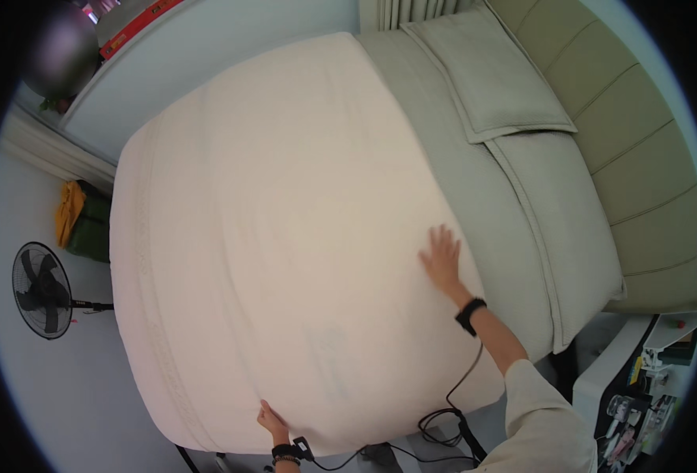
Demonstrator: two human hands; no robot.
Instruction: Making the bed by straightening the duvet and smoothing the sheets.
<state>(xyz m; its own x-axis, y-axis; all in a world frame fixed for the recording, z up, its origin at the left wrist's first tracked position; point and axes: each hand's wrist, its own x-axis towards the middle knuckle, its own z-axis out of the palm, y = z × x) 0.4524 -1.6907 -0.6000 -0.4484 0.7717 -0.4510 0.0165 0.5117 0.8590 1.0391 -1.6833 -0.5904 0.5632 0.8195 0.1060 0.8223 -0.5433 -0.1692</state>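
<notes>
Fingers (pixel 444 244) spread, the right hand (pixel 445 268) is past three o'clock over the pink quilt (pixel 285 213), which fills my centre; the left hand (pixel 273 423), near seven, is curled at its edge, whether pinching cloth I cannot tell. At four, a white rack (pixel 657 359) seems to hold small items (pixel 626 433); toward eleven, a red box (pixel 138 30) bears markings too small to read.

Right hand (pixel 443 264) is bare, chunky black strap (pixel 470 316) on the wrist, thin dark cable (pixel 475 365) near it. Loose beige sleeve (pixel 549 418) on that arm, roughly elbow length. Left hand (pixel 273 424): also bare, black wristband (pixel 285 450) with a boxy black bit (pixel 303 448), plus a dark bracelet (pixel 287 459).
</notes>
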